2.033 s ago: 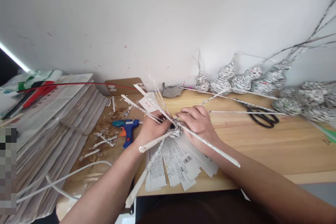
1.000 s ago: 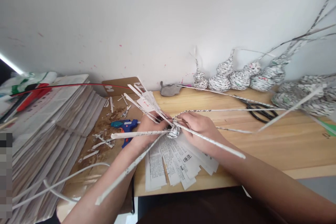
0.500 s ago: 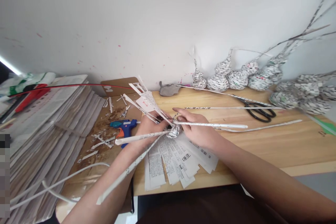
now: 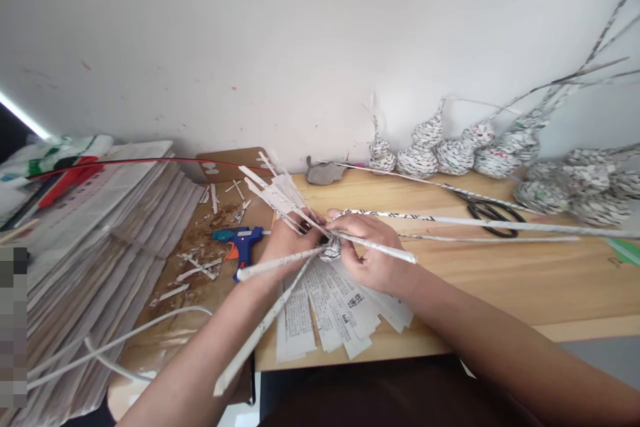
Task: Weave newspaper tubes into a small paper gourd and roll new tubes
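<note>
Between my hands sits a small woven newspaper piece [image 4: 330, 252], with rolled paper tubes fanning out from it. My left hand [image 4: 294, 240] is closed around its left side, and its fingertips are partly hidden behind the tubes. My right hand [image 4: 376, 245] has curled fingers at the right side, pinching at a paper tube where it meets the weave. A long printed paper tube [image 4: 467, 221] runs from these fingers to the right. Other tubes point toward me, such as a white paper tube [image 4: 263, 332] over my left forearm. Under the piece lie fanned newspaper strips [image 4: 345, 323].
A blue glue gun [image 4: 243, 247] and paper scraps [image 4: 200, 267] lie left, beside a tall newspaper stack [image 4: 135, 247]. Black scissors [image 4: 493, 215] rest on the table's right. Several woven gourd shapes [image 4: 417, 159] stand along the wall near a grey cloth-like lump [image 4: 325, 172].
The long printed tube has swung nearer, now crossing over my right hand and the scissors. My right fingers have curled in closer to the weave. My left hand keeps its hold.
</note>
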The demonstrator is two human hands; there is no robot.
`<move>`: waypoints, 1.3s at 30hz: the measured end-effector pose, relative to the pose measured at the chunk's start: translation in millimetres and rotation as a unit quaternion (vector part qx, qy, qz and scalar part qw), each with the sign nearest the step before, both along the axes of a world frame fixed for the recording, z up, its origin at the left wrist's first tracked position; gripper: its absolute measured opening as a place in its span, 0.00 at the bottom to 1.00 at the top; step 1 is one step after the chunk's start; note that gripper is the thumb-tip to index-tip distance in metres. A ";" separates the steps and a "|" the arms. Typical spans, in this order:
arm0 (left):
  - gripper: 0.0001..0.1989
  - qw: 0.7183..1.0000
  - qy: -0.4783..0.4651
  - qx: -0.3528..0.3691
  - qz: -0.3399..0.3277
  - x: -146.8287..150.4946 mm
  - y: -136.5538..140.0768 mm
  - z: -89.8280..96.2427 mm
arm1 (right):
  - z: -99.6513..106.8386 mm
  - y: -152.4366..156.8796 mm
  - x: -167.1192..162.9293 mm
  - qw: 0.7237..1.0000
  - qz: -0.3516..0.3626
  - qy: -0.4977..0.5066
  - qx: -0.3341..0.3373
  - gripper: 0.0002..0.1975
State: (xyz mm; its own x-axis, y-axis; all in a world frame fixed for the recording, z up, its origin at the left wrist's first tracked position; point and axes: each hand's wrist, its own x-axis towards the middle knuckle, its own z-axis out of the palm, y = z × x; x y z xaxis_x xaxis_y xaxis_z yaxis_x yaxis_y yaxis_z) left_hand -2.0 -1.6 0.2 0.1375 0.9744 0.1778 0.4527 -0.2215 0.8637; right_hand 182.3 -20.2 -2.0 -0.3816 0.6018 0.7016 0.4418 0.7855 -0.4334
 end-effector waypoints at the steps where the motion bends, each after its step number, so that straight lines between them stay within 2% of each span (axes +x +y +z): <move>1: 0.05 1.000 -0.004 0.007 0.005 -0.3 0.5 -1.2 | 1.4 0.1 -0.1 1.000 0.001 -0.003 -0.010 0.17; 4: 0.04 1.000 -0.027 0.008 0.012 0.3 1.6 -3.5 | 4.8 1.6 0.3 0.998 -0.022 -0.035 -0.038 0.08; 6: 0.04 0.999 -0.035 0.002 0.015 2.1 1.4 -3.5 | 5.0 3.3 1.0 0.996 -0.053 -0.046 -0.055 0.06; 10: 0.03 0.999 -0.053 0.000 0.011 6.1 -0.5 -0.9 | 3.8 5.9 3.1 0.989 -0.089 0.007 -0.120 0.07; 17: 0.05 0.997 -0.055 -0.033 -0.045 7.5 -3.7 4.6 | 3.3 11.2 5.3 0.966 -0.059 0.113 -0.225 0.10; 20: 0.06 0.997 -0.052 -0.037 -0.040 7.9 -5.5 6.0 | 1.9 12.2 3.5 0.934 -0.022 0.185 -0.305 0.12; 23: 0.06 0.998 -0.047 -0.023 -0.025 8.2 -6.4 5.1 | 3.6 12.1 0.2 0.879 0.021 0.276 -0.388 0.14; 26: 0.07 0.999 -0.038 -0.009 -0.027 8.0 -6.0 2.7 | 7.1 12.5 -1.6 0.822 0.018 0.335 -0.461 0.17; 29: 0.07 0.999 -0.041 -0.004 -0.028 8.5 -5.4 1.0 | 9.3 13.8 -1.1 0.789 0.018 0.369 -0.490 0.19; 32: 0.07 0.998 -0.054 -0.011 -0.020 10.5 -6.1 0.0 | 9.8 14.9 -0.1 0.793 0.021 0.364 -0.488 0.19; 37: 0.07 0.999 -0.039 -0.002 -0.005 11.8 -7.4 -2.6 | 9.9 16.2 2.7 0.839 0.001 0.274 -0.470 0.17; 39: 0.06 0.999 -0.038 0.006 -0.024 11.0 -7.2 -3.4 | 9.7 17.9 5.3 0.835 0.000 0.273 -0.477 0.17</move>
State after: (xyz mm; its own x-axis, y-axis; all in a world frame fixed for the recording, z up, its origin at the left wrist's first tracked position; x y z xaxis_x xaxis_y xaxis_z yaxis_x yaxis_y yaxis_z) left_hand 9.0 -8.8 -3.2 0.1694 0.9649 0.2007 0.3753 -0.2514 0.8921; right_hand 187.6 -2.3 7.7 -0.1621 0.9864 -0.0283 -0.0267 -0.0330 -0.9991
